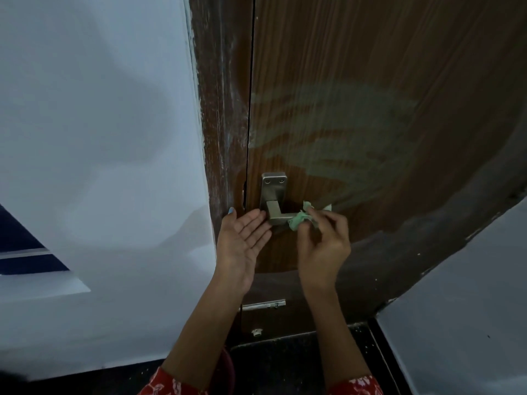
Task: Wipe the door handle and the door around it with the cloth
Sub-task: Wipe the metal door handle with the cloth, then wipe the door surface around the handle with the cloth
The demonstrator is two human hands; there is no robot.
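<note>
A brown wooden door [356, 81] fills the upper right, with pale wet wipe streaks above the handle. The metal lever handle [273, 208] sits on its plate near the door's left edge. My right hand [322, 246] pinches a crumpled green cloth [302, 218] against the lever's free end. My left hand [242, 240] is held flat, palm up, its fingertips touching the handle's corner from the left.
A dark scuffed door frame [225, 109] runs down beside a white wall [99, 138] on the left. Another white wall [470, 309] stands at the lower right. A metal latch [265, 305] sits low on the door, above the dark floor [299, 360].
</note>
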